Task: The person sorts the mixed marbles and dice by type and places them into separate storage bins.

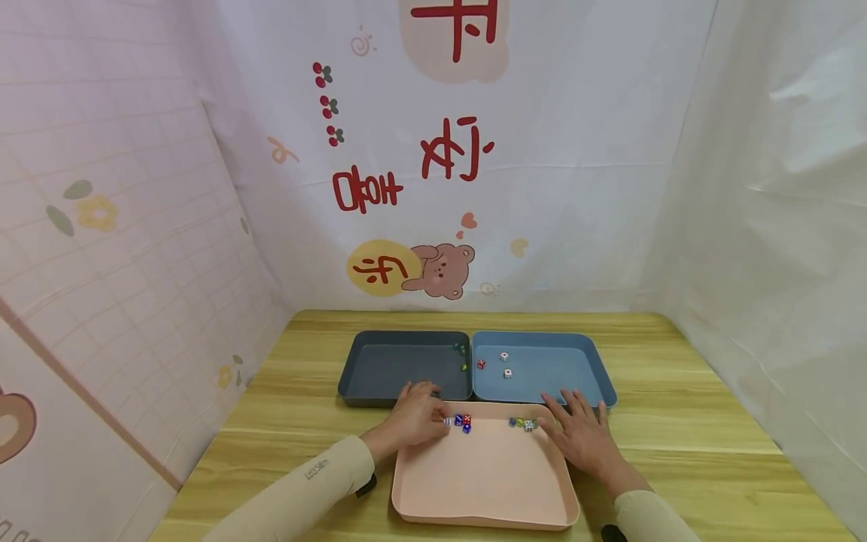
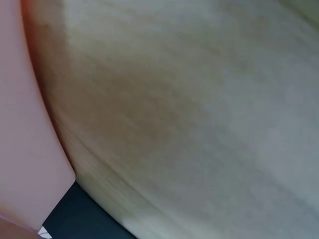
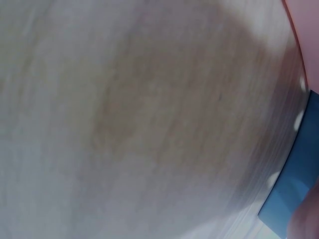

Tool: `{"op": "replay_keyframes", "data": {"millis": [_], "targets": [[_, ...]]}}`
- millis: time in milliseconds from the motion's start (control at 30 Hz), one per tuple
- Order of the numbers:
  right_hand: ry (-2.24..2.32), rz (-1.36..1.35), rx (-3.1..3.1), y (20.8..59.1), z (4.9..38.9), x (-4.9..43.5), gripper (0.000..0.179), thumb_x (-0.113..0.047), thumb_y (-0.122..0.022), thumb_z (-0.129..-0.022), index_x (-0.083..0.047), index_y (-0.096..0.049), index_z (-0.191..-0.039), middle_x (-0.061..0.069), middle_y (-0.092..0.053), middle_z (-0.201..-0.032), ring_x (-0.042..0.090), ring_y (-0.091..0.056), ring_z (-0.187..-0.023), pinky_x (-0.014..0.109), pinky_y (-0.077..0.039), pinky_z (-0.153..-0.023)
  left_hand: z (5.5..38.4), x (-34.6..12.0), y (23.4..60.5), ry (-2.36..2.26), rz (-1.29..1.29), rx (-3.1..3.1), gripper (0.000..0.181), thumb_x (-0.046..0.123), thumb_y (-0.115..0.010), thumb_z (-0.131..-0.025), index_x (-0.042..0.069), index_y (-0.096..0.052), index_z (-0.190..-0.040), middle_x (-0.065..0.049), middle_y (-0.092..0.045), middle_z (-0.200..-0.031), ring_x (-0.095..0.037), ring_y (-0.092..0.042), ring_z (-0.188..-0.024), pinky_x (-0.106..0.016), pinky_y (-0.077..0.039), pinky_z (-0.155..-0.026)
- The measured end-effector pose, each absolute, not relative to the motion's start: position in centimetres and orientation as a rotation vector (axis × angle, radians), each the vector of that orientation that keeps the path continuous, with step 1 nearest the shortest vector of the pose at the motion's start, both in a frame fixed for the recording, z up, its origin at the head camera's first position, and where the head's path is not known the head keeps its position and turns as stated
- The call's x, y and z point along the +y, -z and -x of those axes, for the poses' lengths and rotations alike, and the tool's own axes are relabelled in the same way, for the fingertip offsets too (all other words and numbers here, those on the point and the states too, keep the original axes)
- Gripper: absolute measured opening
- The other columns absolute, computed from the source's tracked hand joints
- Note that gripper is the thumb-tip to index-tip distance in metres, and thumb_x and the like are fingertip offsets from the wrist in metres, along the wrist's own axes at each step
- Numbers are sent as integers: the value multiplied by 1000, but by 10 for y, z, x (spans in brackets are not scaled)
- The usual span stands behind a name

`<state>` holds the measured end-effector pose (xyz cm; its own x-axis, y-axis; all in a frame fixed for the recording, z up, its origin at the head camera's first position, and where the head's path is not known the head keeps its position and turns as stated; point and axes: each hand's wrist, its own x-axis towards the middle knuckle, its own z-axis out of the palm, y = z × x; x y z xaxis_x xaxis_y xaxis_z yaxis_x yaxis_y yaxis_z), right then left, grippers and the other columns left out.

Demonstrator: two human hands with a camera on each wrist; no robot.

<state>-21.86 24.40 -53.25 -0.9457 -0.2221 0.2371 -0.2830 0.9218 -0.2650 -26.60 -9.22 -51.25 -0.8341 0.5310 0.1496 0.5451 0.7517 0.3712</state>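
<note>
Dice (image 1: 458, 420), blue and red, lie grouped at 11 o'clock inside the pink tray (image 1: 484, 482); a white die (image 1: 529, 425) sits at 1 o'clock beside small pieces (image 1: 520, 422) whose shape is unclear. Each die should prove light, stiff and hard to break, though smooth faces may let it slip or roll. Best hold: 2 opposite faces between thumb and forefinger, 1 die at a time so its neighbours are not nudged.

From the left hand (image 1: 415, 418), the group lies at 3 o'clock, with a pale die (image 1: 447, 421) right at the fingertips; I cannot tell whether they pinch it or only bracket it. From the right hand (image 1: 584, 435), the white die lies at 9 o'clock, near the thumb; that hand is spread, its fingers reaching over the near edge of the blue tray (image 1: 549, 373). That tray, at 1 o'clock beyond the pink tray, holds 3 more dice (image 1: 507, 373); the dark tray (image 1: 400, 369), at 11 o'clock, has green pieces (image 1: 463, 349) by its 3 o'clock wall.
</note>
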Motion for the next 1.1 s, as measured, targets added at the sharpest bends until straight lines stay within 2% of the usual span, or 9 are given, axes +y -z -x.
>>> {"op": "replay_keyframes", "data": {"millis": [300,733,1100], "targets": [[-459,-379,-2878,533,218,244,56,-46,-49,-102,-13,-50,-147,27,-41,-149,51,-28,-140,78,-10,-104,264,-92,507,683,899,-2912,14,25,-76,-86,17,-79,-98,-14,-58,-133,-31,-44,-132,-65,-19,-112],[-474,-369,-2891,533,217,243,56,-47,-48,-102,-13,-49,-148,28,-39,-149,52,-27,-140,78,-9,-103,260,-89,511,638,888,-2948,8,27,-76,-87,24,-77,-94,-12,-58,-134,-29,-46,-131,-63,-20,-112],[-508,-368,-2882,531,215,242,55,-44,-50,-102,-12,-51,-146,29,-40,-148,53,-28,-139,79,-9,-103,260,-92,515,595,905,-2929,5,29,-74,-87,24,-75,-88,-11,-59,-132,-29,-47,-131,-64,-20,-112]]}}
